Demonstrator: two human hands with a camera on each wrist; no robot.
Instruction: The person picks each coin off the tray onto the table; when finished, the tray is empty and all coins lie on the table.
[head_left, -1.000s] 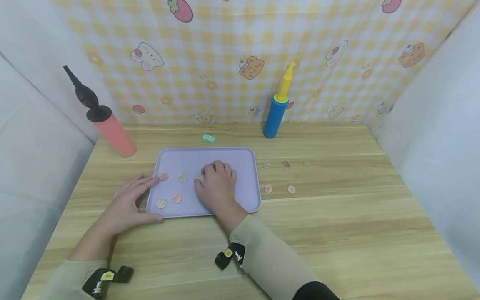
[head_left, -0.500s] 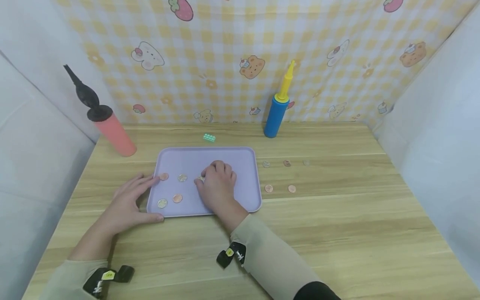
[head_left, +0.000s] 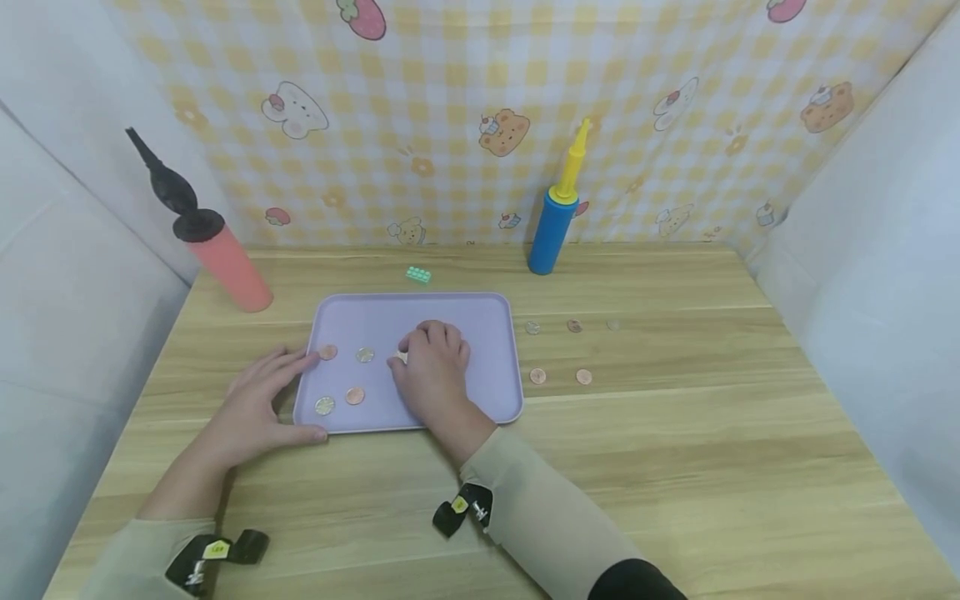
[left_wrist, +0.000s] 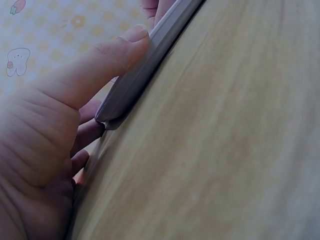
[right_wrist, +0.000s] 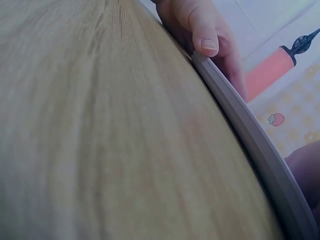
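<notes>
In the head view a lavender tray (head_left: 491,333) lies on the wooden table. My left hand (head_left: 258,412) holds its front left corner, the thumb on the front rim and the fingers along the left side. In the left wrist view the thumb (left_wrist: 117,52) lies against the rim. Over the tray's middle, my right hand (head_left: 433,371) pinches a coin (head_left: 402,357) between thumb and forefinger; the hand partly hides it. To its left lie silver-coloured coins (head_left: 364,355) and copper-coloured coins (head_left: 355,396), one close to the left fingertips (head_left: 311,358).
Right of the tray, several coins (head_left: 537,377) lie on the table (head_left: 675,467). A blue and yellow hand pump (head_left: 551,233) stands behind, and a pink and black pump (head_left: 232,271) at the left. A small green toy brick (head_left: 418,274) lies beyond the tray.
The right hand's fingers have drawn in slightly around the coin, which shows less between them. The left hand and the tray have stayed put.
</notes>
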